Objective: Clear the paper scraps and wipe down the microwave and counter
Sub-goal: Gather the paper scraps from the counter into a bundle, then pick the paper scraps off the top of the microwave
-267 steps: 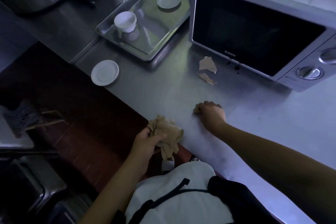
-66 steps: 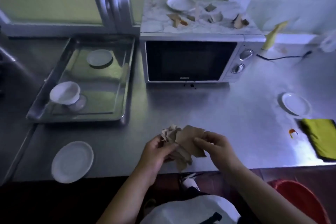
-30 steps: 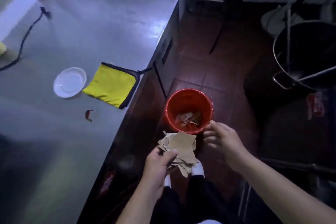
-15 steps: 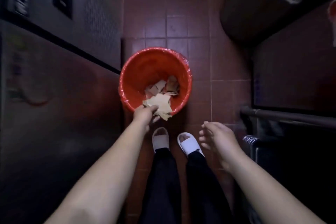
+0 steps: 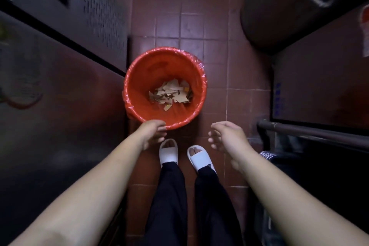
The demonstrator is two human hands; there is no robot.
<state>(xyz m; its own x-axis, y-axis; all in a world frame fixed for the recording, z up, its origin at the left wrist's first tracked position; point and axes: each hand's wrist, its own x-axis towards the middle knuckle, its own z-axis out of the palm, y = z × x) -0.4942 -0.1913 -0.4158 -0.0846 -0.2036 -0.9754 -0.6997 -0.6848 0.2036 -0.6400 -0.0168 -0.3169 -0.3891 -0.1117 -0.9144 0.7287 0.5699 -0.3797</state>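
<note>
Left hand [image 5: 152,133] empty, fingers loosely curled at near rim of round red plastic-lined bin [image 5: 139,90]. Right hand [image 5: 226,136] empty, relaxed, off to the side. Torn brown paper scraps [image 5: 171,94] lie on bin's bottom. I'd check palms and liner for stuck bits.

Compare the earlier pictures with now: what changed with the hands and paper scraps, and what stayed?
The left hand let go of its bundle: the paper scraps now lie in the red bin, and the hand is empty at the rim. The right hand was already empty; the bin stayed put.
</note>
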